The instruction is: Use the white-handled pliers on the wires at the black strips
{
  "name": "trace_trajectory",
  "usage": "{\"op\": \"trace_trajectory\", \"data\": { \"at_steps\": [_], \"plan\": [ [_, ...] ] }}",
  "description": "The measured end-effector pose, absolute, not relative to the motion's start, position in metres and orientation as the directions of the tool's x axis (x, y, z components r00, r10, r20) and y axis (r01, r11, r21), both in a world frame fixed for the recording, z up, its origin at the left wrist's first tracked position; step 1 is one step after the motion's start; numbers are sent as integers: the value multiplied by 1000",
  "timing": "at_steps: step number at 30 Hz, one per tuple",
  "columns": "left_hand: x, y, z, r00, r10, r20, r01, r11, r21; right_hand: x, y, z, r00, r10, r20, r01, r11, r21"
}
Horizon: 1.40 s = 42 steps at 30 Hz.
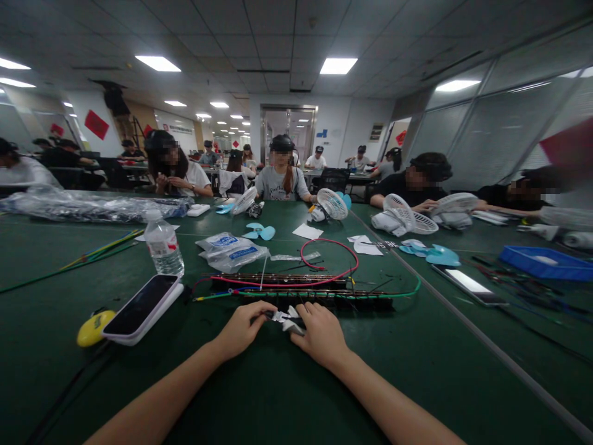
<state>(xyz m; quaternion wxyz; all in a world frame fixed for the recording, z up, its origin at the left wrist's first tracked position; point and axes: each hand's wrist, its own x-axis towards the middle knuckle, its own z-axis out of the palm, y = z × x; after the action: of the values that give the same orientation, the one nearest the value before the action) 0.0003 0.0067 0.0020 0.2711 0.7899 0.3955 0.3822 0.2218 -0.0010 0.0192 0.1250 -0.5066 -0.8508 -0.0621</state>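
Tool (293, 327) held toward the surface's (231, 395) near edge, head pointing left. Right hand (323, 330) grips its handles; left hand (244, 324), at the head, pinches a dark piece (269, 314), identity undetermined.

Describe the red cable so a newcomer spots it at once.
On the green table, beyond the left hand and right hand, lie two dark strips. The red cable runs along the farther strip, then curls into an open loop beyond it, unlike the nearer green cable, which has none.

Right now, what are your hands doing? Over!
Left grip pinching at small pale parts. Right grip on them too. Wired dark strips lying just beyond.
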Motion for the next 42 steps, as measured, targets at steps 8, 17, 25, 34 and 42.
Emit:
{"op": "trace_trajectory", "data": {
  "at_steps": [8,17,25,34,42],
  "plan": [
    [-1,7,6,455,801,390,417,-578,701,222,-2,19,-439,858,267,884,466,-43],
    [-1,8,5,457,800,388,430,-581,691,221,-3,21,-436,861,262,884,464,-55],
    [-2,9,-2,395,825,404,464,-559,687,220,-4,22,-452,853,261,880,475,-27],
    [-2,8,-2,392,818,421,477,-572,668,221,-5,24,-454,845,284,876,481,-29],
    [-2,8,-4,399,817,415,466,-571,676,224,-4,24,-460,841,286,872,489,-37]
  ]
}}
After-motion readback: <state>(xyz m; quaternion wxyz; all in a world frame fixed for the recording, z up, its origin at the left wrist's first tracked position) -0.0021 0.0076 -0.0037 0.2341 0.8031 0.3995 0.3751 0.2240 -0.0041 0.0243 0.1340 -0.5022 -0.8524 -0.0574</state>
